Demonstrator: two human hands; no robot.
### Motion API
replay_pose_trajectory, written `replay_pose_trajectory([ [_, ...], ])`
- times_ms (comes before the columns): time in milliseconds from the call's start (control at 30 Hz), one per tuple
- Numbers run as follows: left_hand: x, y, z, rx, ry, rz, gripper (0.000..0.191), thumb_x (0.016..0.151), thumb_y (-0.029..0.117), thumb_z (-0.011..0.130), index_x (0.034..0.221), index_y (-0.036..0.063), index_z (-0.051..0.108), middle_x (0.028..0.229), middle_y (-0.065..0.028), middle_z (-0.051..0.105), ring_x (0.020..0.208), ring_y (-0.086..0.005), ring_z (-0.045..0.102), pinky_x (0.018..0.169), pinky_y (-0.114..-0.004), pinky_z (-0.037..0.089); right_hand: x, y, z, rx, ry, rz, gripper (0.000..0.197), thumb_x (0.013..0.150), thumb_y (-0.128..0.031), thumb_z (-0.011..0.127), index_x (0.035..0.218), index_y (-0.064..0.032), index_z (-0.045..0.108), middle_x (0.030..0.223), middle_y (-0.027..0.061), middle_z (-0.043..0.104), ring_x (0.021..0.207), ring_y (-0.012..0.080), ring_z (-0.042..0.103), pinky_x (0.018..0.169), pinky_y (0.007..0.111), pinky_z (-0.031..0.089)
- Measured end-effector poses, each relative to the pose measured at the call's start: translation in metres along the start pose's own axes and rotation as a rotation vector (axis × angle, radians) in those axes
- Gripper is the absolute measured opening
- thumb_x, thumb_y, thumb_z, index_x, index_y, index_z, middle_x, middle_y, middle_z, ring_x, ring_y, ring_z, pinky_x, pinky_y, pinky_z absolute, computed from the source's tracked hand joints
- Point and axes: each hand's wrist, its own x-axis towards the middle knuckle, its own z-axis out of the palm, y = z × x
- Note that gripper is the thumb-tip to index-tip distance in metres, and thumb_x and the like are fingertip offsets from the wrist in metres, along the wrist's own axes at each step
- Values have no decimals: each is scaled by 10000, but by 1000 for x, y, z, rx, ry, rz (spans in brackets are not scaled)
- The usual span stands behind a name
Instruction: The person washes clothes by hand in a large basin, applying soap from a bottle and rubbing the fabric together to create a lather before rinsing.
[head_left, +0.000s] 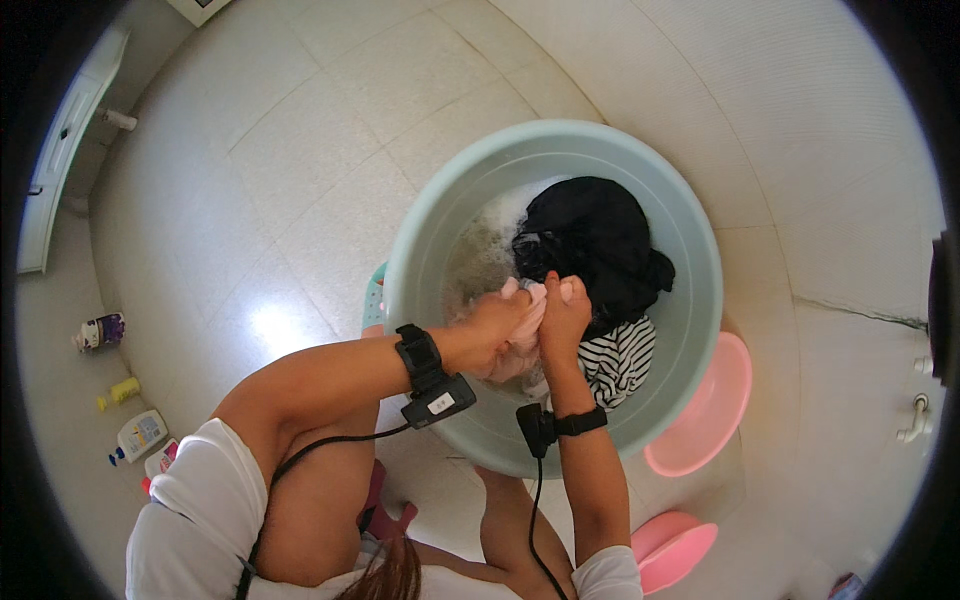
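Note:
Both hands are over the soapy water inside a large pale green plastic tub. Bunched pink cloth is gripped between them, its lower part at the water. My left hand closes on the cloth from the left side. My right hand holds the same cloth from the right, fingers curled. Just beyond the hands lies a heaped black garment, partly wet. A black-and-white striped cloth rests against the tub's right wall, beside my right wrist. Suds float at the far left of the water.
A pink basin stands right of the tub, with more pink plastic basins nearer. Several bottles, including a white pump bottle and a yellow bottle, stand at the left wall. A pipe is at the right. Cables trail from both wrist devices.

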Motion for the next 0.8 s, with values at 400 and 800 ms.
replay_pose_trajectory([
  [400,94,-36,-51,-135,512,125,460,942,326,430,1291,51,312,1126,-134,514,914,-239,538,698,-412,467,3,50,75,-445,-586,-593,552,752,-56,653,1273,-77,472,1392,197,378,1232,381,421,972,407,405],
  [800,35,0,-45,-386,190,53,519,916,288,453,1366,136,242,1190,-131,481,1041,-265,532,825,-484,474,31,17,39,132,-692,77,339,764,-9,521,1090,1,614,1026,132,654,966,185,598,827,277,451],
])
